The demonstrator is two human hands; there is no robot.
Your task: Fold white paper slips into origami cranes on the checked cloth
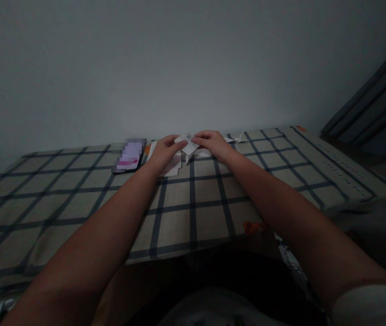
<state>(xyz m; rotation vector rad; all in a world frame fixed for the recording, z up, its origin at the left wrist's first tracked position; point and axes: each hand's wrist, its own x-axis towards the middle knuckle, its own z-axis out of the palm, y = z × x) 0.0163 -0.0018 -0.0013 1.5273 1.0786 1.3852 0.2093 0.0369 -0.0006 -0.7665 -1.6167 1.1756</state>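
The folded paper (188, 145) is held just above the cloth-covered worktop (208, 192), between the two hands. The left hand (166, 151) has its grip closed to a pinch on the near left edge, thumb on top; the right hand (212, 144) pinches the right side likewise, thumb and fingers drawn together. The paper should be very light, stiffer where layered, easily creased or torn at its thin points, and not very slippery. The doubled edges look the best hold, pinched gently, leaving the loose tip hanging below untouched. Sheets (173, 170) lie beside the left hand, with a phone (130, 155) further left.
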